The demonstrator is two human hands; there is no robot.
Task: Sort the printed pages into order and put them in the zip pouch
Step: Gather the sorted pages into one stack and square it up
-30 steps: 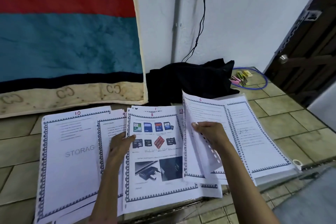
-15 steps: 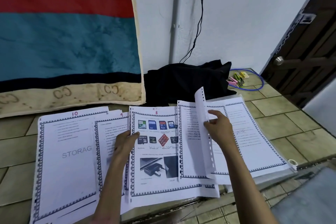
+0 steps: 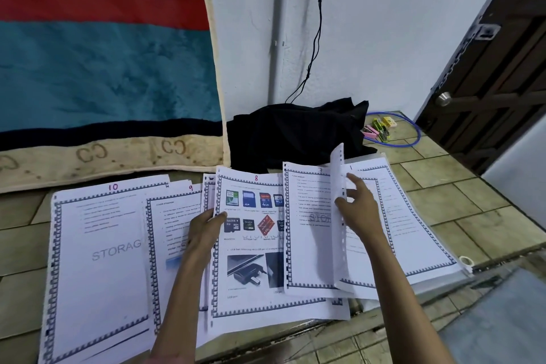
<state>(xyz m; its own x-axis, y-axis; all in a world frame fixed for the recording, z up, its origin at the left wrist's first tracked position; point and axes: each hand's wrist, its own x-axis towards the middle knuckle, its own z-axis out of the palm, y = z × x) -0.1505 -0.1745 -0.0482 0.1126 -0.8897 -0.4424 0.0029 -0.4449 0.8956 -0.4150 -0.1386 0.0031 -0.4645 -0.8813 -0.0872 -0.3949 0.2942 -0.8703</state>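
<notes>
Printed pages are seen fanned across a tiled floor, with both bare forearms reaching in from the bottom of the frame. The left hand [image 3: 204, 226] is curled at the left edge of the page numbered 8 [image 3: 254, 248], its thumb laid on top of the sheet and its fingers tucked out of sight beneath, so that the edge is pinched. The right hand [image 3: 359, 207] is held with fingers loosely extended, the thumb and forefinger spread apart against a punched sheet [image 3: 339, 216] that stands on edge, nearly upright, between the page numbered 7 [image 3: 307, 227] and the page numbered 1 [image 3: 413, 216]; whether the sheet is gripped or merely propped cannot be told. Pages numbered 10 [image 3: 97, 260] and 9 [image 3: 168, 233] are spread to the left, overlapping. The zip pouch [image 3: 464, 263] is visible only as a clear edge beneath the right-hand stack. A black cloth [image 3: 295, 130] is heaped against the white wall behind.
</notes>
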